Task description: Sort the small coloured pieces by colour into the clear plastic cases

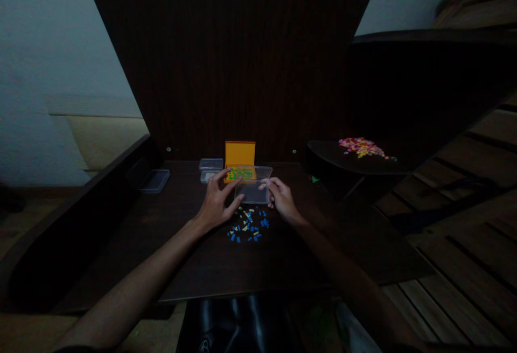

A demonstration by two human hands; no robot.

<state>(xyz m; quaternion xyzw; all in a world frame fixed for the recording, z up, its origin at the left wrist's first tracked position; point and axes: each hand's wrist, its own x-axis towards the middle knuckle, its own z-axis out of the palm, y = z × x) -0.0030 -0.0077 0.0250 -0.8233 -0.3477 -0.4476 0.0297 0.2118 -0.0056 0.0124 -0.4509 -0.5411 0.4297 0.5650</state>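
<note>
A clear, shallow plastic box is between my hands above the dark desk, its transparent lid raised at the back. My right hand pinches the box's right side near the hinge, fingers curled. At the opposite edge, my left hand has its thumb and a finger on the box, with another finger stretched toward the yellow case. Small blue and pale yellow toy bricks lie scattered just below the box. Behind it stands an opened yellow case holding small green pieces.
Clear plastic boxes sit left of the yellow case, and another clear container lies farther left. A pile of pink and yellow pieces rests on the corner shelf at right. A small green item lies below that shelf.
</note>
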